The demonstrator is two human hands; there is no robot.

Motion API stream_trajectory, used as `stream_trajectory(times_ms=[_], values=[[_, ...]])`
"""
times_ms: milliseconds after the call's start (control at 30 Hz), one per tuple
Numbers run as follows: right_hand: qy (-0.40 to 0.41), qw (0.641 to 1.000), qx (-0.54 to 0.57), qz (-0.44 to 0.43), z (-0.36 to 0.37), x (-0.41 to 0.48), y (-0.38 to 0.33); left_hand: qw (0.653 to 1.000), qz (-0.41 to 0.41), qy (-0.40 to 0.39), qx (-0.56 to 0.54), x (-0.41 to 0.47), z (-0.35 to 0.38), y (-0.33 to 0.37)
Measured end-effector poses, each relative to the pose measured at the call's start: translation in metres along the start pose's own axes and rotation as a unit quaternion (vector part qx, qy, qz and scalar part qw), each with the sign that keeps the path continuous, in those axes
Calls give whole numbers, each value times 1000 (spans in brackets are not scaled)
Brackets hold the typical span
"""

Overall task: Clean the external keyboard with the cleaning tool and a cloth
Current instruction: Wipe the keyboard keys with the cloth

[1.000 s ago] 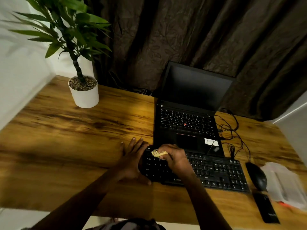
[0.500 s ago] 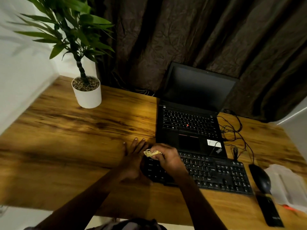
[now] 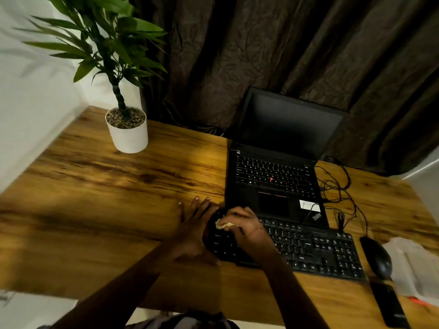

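- Black external keyboard [image 3: 316,252]: flat on wooden desk [image 3: 118,210], just before laptop [image 3: 273,176].
- Right hand [image 3: 247,229]: fingers curled, pinching yellowish wad [image 3: 225,225] over keyboard's left end.
- Left hand [image 3: 192,231]: fingers straight, flat against keyboard's left edge.

dark curtain [image 3: 261,55] behind wooden desk [image 3: 118,210]

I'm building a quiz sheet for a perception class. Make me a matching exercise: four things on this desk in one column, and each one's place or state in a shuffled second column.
1. potted plant
2. laptop
3. mouse
4. yellowish cloth

A. pinched in the right hand over the left end of the external keyboard
B. on the desk, right of the external keyboard
C. far left on the desk
D. open, screen dark, behind the external keyboard

Pairs: 1-C, 2-D, 3-B, 4-A
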State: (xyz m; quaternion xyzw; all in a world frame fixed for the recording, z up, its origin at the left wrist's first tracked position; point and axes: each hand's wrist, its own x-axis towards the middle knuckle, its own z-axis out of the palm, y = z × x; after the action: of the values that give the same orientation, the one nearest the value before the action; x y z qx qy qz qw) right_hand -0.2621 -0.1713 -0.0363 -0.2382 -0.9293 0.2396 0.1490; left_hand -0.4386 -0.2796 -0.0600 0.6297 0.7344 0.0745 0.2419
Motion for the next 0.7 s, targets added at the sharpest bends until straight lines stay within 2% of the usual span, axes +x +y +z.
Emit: stream_trajectory(times_ms=[233,367,500,600,700], values=[[-4,998,-55,4,-1,-1,-2,1000,-4,4,3,1,1,1],[-15,997,-29,-64,5,13,-30,999,-1,-16,28,3,2,-2],[-50,998,32,-1,-2,1,-6,1000,-2,-12,3,2,-1,-2],[-44,997,34,55,-12,-14,14,1000,8,9,-21,-1,-3,1],[-31,996,47,62,-12,-11,8,1000,7,7,-14,-1,-2,1]])
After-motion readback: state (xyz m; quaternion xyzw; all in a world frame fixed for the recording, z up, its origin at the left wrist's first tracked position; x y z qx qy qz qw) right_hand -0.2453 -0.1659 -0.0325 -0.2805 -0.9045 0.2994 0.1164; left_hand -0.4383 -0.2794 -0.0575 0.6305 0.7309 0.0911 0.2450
